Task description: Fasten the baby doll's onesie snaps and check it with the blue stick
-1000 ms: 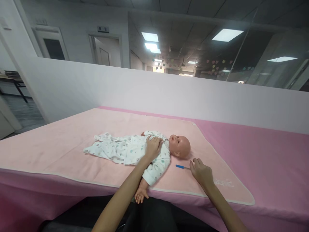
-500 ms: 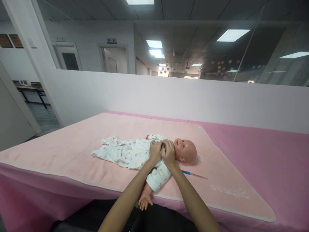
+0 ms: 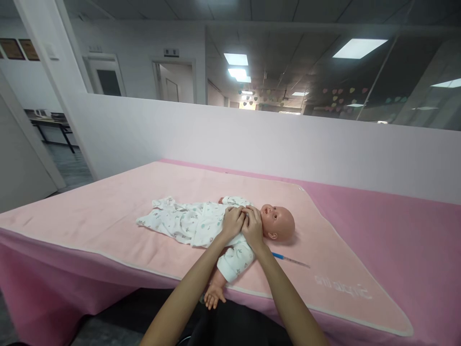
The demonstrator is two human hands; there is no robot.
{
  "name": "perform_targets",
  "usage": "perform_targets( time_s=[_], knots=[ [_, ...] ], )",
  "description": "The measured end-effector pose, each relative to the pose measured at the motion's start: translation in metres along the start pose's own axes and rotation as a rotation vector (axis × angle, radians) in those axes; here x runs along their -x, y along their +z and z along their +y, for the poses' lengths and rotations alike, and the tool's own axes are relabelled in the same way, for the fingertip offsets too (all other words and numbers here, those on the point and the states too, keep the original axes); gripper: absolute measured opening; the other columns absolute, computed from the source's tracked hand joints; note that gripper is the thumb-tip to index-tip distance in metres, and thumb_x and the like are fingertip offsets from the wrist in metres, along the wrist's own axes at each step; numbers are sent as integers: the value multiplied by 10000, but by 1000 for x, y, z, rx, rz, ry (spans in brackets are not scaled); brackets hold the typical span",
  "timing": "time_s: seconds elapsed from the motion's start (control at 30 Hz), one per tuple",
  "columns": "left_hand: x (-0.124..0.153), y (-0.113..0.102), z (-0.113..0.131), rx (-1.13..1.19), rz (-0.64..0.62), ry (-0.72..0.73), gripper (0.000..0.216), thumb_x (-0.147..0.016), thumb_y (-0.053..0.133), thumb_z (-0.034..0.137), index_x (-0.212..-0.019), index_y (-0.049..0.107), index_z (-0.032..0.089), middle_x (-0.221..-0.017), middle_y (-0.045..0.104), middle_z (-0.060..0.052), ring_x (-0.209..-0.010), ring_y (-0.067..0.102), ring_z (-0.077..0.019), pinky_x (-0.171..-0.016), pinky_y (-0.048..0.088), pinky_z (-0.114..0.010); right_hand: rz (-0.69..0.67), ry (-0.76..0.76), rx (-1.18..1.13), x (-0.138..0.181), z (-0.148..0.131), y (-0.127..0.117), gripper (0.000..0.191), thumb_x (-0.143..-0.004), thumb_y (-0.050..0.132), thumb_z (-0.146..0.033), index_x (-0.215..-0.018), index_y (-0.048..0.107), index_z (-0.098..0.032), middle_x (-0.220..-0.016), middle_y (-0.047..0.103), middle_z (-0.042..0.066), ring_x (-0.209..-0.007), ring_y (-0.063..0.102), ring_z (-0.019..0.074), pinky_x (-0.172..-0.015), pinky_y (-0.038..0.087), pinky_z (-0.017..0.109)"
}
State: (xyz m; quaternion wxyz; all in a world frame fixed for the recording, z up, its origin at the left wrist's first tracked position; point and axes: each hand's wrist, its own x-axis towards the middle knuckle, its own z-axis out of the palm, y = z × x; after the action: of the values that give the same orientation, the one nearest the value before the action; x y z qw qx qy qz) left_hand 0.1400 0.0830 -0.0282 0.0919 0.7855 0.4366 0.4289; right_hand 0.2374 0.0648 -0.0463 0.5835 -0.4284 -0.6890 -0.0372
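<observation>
A baby doll (image 3: 277, 221) in a white patterned romper (image 3: 187, 223) lies on its back on a light pink blanket (image 3: 108, 206), head to the right. My left hand (image 3: 233, 222) and my right hand (image 3: 253, 227) rest side by side on the doll's upper chest near the collar, fingers curled and pressed onto the cloth. One doll arm (image 3: 219, 283) hangs over the blanket's near edge. A thin blue-handled stick (image 3: 288, 259) lies on the blanket to the right of my right forearm, untouched.
The blanket covers a table with a darker pink cover (image 3: 396, 226). A low white partition wall (image 3: 252, 139) runs behind it, with glass above. An open passage with a dark desk (image 3: 46, 125) is at the far left.
One second ago my right hand was by the blue stick on the blanket; it has left the stick and joined my left hand on the doll's chest. The view has shifted slightly.
</observation>
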Motion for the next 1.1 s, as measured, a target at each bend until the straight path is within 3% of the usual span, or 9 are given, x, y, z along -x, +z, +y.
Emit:
perform_targets(
  time_s=[0.23, 0.47, 0.77, 1.1],
  knots=[
    [-2, 2, -4, 10, 23, 7, 237, -841, 291, 182, -814, 526, 196, -786, 619, -8, -759, 547, -146, -778, 363, -297, -27, 15, -17, 0, 2, 1, 359, -745, 343, -48, -975, 581, -187, -1078, 551, 82, -1045, 487, 180, -936, 398, 361],
    [-3, -5, -2, 36, -62, -35, 230, -849, 300, 234, -800, 522, 198, -810, 614, -20, -786, 544, -161, -776, 378, -296, 0, 33, -47, 0, 0, -1, 435, -634, 349, 0, -955, 583, -175, -1082, 557, 80, -1048, 495, 184, -919, 419, 351],
    [-3, -8, 2, 68, -58, -47, 198, -755, 366, 165, -803, 556, 195, -797, 618, -14, -772, 541, -163, -769, 394, -303, 39, 34, -28, 2, 0, 0, 381, -744, 330, -40, -978, 596, -179, -1072, 573, 80, -1044, 502, 180, -924, 416, 363],
    [-2, -5, 2, 18, -25, -29, 168, -782, 341, 185, -735, 502, 196, -751, 599, -11, -746, 535, -160, -741, 387, -293, 47, 68, 0, 3, 0, 2, 325, -779, 356, -74, -984, 587, -177, -1041, 579, 83, -1003, 512, 176, -898, 430, 343]
  ],
)
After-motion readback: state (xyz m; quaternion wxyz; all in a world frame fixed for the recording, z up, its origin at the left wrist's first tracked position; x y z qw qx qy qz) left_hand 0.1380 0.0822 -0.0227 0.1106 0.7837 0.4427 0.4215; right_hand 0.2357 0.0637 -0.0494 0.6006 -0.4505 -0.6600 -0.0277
